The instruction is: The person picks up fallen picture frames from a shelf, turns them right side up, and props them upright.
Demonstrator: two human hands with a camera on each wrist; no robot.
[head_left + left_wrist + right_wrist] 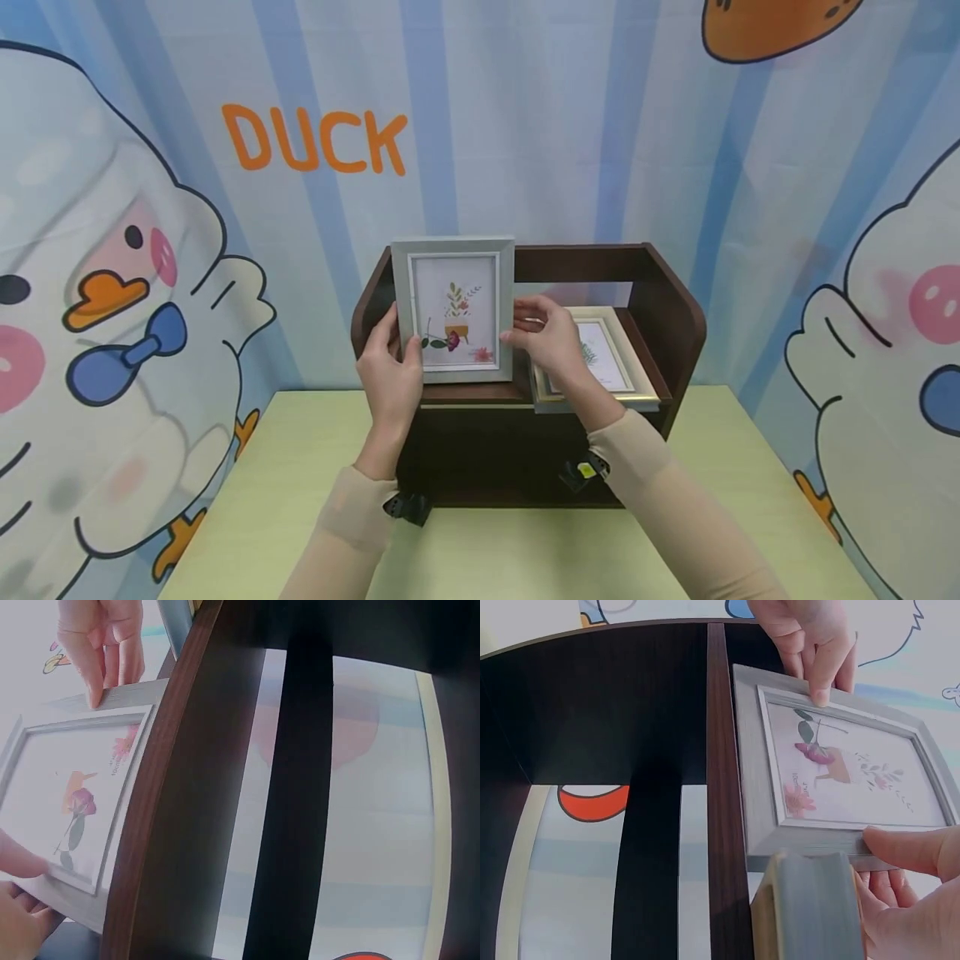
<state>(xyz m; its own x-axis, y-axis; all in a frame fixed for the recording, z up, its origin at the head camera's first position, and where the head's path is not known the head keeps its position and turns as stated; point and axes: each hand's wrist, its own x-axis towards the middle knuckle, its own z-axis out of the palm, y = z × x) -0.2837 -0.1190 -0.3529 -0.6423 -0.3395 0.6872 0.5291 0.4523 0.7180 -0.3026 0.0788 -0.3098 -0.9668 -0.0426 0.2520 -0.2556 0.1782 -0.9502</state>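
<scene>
Grey frame [456, 312]: my left grip [392, 367] and right grip [553, 342] pinch opposite sides, probably to steady it.
Cream frame [611, 354]: face-up on the shelf [671, 321], perhaps for stability.

Head view was bright and even, but wrist cams looked kinda washed-out, backdrop [889, 641] pale, shelf [592, 712] nearly black.

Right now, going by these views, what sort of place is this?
Probably a staged tabletop recording setup, though not certain: a duck-print backdrop curtain surrounds a pale yellow-green table, on which stands a dark-brown wooden shelf where a gray picture frame is being held.
</scene>
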